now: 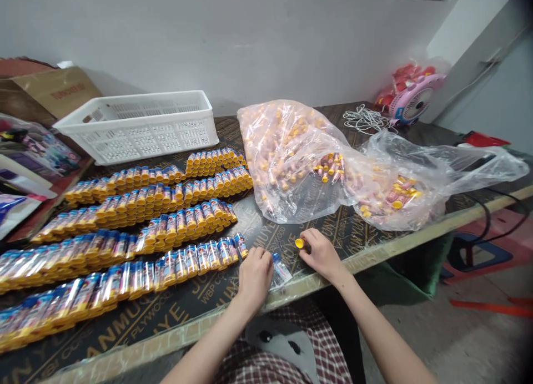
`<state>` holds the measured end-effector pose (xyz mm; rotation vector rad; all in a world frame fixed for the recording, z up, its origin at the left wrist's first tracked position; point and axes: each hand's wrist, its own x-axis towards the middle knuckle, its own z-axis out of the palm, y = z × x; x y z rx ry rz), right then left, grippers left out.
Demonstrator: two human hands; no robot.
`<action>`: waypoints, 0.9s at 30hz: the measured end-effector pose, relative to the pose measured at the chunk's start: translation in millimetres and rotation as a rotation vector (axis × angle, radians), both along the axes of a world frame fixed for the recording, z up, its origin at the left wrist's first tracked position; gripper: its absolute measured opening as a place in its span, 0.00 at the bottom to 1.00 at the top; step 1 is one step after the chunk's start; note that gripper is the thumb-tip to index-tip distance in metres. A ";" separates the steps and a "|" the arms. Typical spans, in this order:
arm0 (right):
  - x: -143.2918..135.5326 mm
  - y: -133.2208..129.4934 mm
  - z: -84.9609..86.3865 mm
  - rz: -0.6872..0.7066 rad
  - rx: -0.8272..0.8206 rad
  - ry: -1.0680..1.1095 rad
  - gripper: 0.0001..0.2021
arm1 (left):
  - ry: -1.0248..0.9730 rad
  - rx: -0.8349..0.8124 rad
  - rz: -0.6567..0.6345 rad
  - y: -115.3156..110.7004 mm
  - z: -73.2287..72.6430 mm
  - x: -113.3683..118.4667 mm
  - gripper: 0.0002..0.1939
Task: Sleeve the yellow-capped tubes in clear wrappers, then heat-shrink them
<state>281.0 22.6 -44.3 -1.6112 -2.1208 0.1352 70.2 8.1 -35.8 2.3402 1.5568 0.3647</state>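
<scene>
My right hand (320, 254) is closed in a pinch on a small round yellow cap (299, 243); whatever may lie behind the cap is hidden by the fingers. My left hand (255, 274) is closed, with its fingers curled down at the table, and what they hold, if anything, is hidden. Touching or just beside its right side lies a clear plastic packet with blue print (282, 270). Left of that hand, the front row of small tubes (204, 257) with blue tops and yellow bottoms ends close to the fingers.
More tube rows (162, 198) cover the left of the black plywood table. A white plastic basket (145, 130) stands behind them. Large clear bags (287, 145) of yellow-capped pieces lie ahead and right. A pink fan (417, 100) and white cable (366, 119) are at the back right.
</scene>
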 end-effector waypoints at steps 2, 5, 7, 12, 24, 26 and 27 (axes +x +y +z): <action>-6.2 -9.5 3.2 -0.047 0.049 0.123 0.14 | -0.028 -0.007 0.020 -1.9 0.7 -1.2 0.03; -17.0 -27.5 10.3 -0.106 0.081 0.376 0.18 | 0.027 -0.058 0.073 -1.9 1.7 -0.5 0.07; -23.0 -38.2 14.7 -0.116 0.060 0.459 0.16 | 0.129 -0.096 0.081 -0.2 2.6 1.7 0.12; -29.0 -53.6 13.5 -0.136 0.082 0.517 0.09 | 0.209 -0.164 0.073 4.4 3.6 5.2 0.06; -34.1 -66.7 4.4 -0.176 0.029 0.642 0.10 | 0.014 -0.110 0.057 0.0 -4.3 0.4 0.04; -35.3 -67.6 5.8 -0.187 0.053 0.657 0.10 | -0.092 -0.073 0.072 -1.4 -1.8 -0.7 0.04; -35.9 -68.2 6.9 -0.194 0.068 0.670 0.10 | -0.186 -0.077 0.088 -1.7 -0.5 -1.3 0.04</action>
